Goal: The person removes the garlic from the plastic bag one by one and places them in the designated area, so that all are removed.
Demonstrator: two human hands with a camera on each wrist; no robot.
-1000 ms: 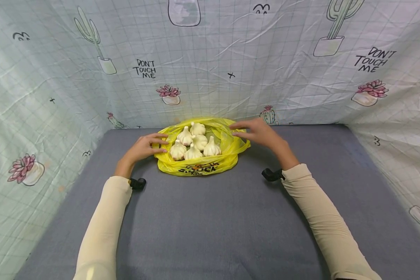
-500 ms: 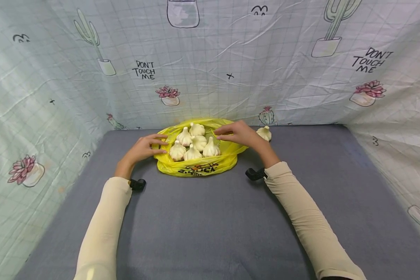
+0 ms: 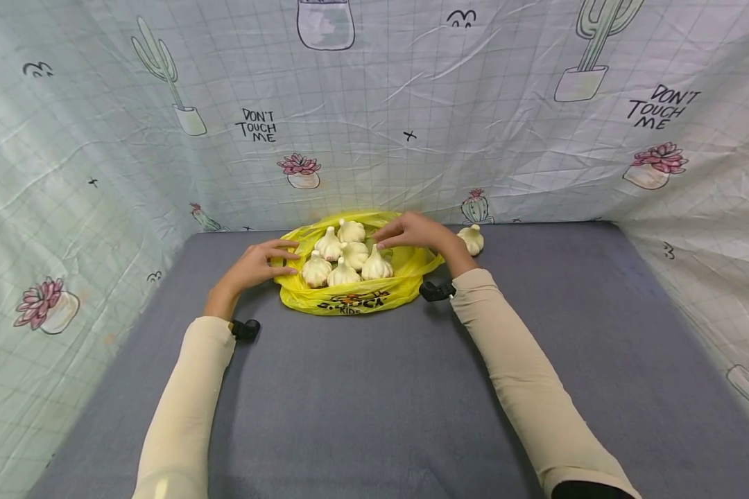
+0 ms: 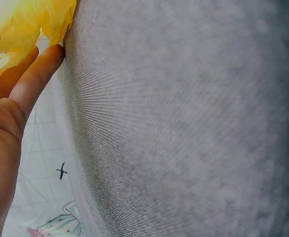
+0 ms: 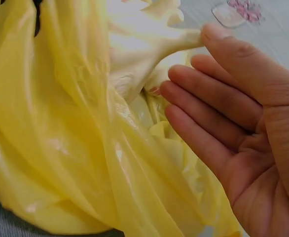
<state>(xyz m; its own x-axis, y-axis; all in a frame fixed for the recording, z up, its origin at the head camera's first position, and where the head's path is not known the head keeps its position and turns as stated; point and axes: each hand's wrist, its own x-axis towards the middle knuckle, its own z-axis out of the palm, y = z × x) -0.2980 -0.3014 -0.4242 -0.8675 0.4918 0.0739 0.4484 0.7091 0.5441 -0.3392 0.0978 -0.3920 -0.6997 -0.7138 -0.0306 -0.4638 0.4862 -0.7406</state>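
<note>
A yellow plastic bag (image 3: 349, 299) with dark printing lies with its mouth spread wide at the back of the table. Several garlic bulbs sit inside, among them the right front bulb (image 3: 377, 265). My left hand (image 3: 252, 265) touches the bag's left rim, its fingers spread and fairly straight; the left wrist view shows yellow film (image 4: 26, 29) against the fingers. Over the bag's right side reaches my right hand (image 3: 418, 232), thumb and fingers apart. In the right wrist view, the thumb tip is right at the stem of a garlic bulb (image 5: 144, 44).
One more garlic bulb (image 3: 472, 240) rests on the grey table (image 3: 349, 402), right of the bag near the back edge. A printed cloth (image 3: 374, 118) with cactus drawings hangs behind and along both sides.
My right hand has moved left from the bag's right rim to over the garlic inside. The bulb to the right of the bag has come into view. The left hand stays put.
</note>
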